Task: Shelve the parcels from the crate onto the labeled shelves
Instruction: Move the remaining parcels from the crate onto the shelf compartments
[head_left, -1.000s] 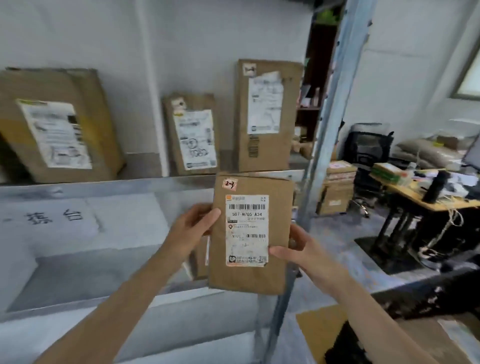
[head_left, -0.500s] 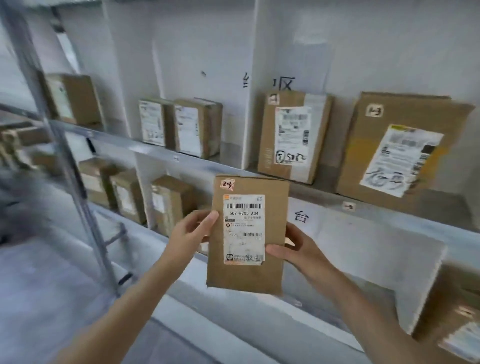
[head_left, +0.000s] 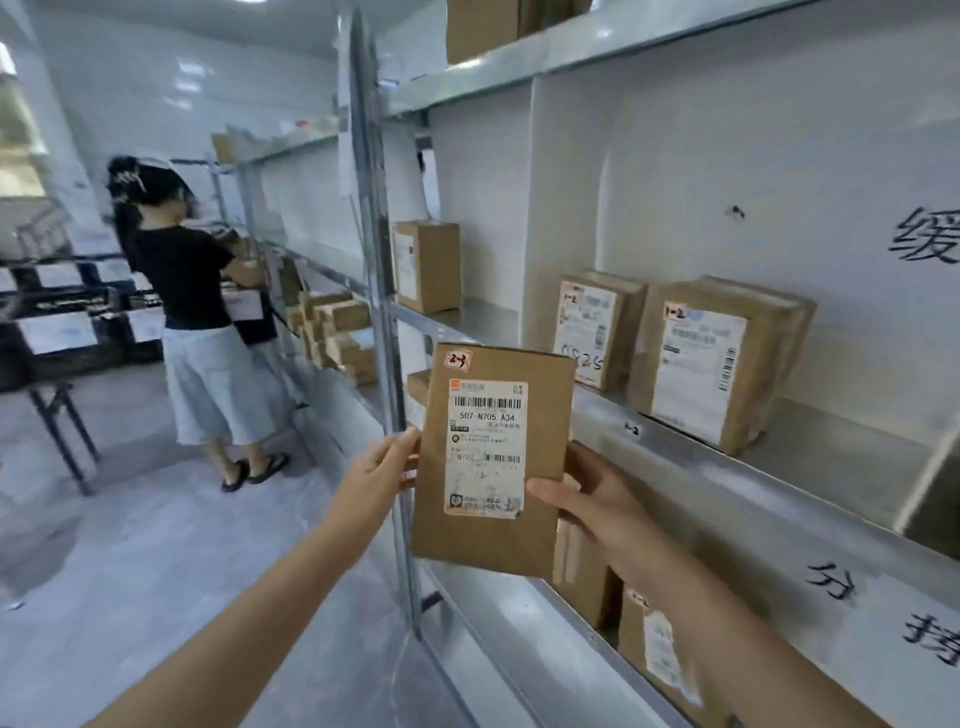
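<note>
I hold a flat brown parcel (head_left: 493, 462) upright in front of me, its white shipping label facing me and a small handwritten sticker at its top left corner. My left hand (head_left: 376, 475) grips its left edge and my right hand (head_left: 597, 506) grips its right edge. Behind it runs a metal shelf (head_left: 810, 470) with a small "1-2" tag on its front lip. Two brown parcels (head_left: 595, 327) (head_left: 719, 364) marked "1-2" stand on that shelf. More parcels (head_left: 582, 571) stand on the shelf below, partly hidden by my right arm. No crate is in view.
A grey upright post (head_left: 382, 291) of the rack stands just left of the parcel. Another person (head_left: 202, 312) in a black top stands in the aisle at the left by a further rack. A dark table (head_left: 57, 322) is at far left. Grey floor lies below.
My view has swung left along the rack; different shelf bays and a person in the aisle now show. The parcel stays in both hands in the same grip.
</note>
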